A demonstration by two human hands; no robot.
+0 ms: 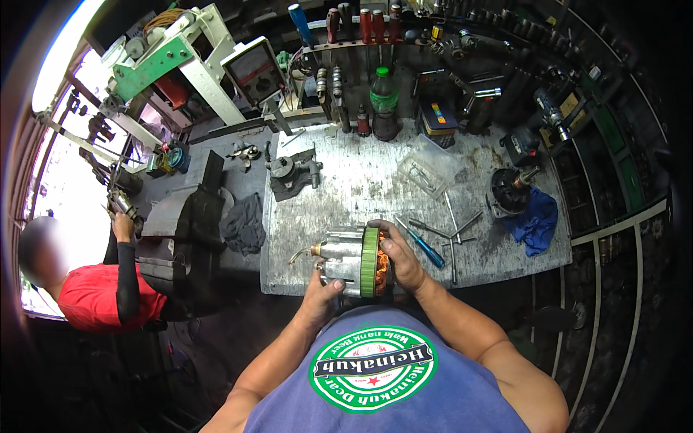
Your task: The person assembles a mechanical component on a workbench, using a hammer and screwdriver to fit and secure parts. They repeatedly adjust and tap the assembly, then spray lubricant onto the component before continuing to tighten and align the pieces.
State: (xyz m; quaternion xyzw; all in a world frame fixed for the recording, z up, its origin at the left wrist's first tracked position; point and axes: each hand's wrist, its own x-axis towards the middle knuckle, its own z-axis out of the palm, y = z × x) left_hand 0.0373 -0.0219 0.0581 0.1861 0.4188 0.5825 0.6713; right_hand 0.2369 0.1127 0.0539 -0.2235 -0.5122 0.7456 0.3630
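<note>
Between my two hands, at the front edge of the workbench, is an alternator housing (341,254) with a stator (370,261) seated on its right side. The housing is bare silver metal; the stator has a green ring with copper windings showing to its right. My left hand (322,296) grips the housing's lower left, thumb on top. My right hand (404,261) wraps round the stator's right side, fingers over its upper edge. A short bent tube juts from the housing's left. The undersides of the part and some fingertips are hidden.
Right of my right hand lie a blue-handled screwdriver (426,247) and a three-armed wrench (456,231). Farther back are a clear plastic tray (424,175), a green bottle (384,91) and a dark metal part (294,173). A blue rag (535,222) lies right. A vise (189,216) and a co-worker (108,292) are left.
</note>
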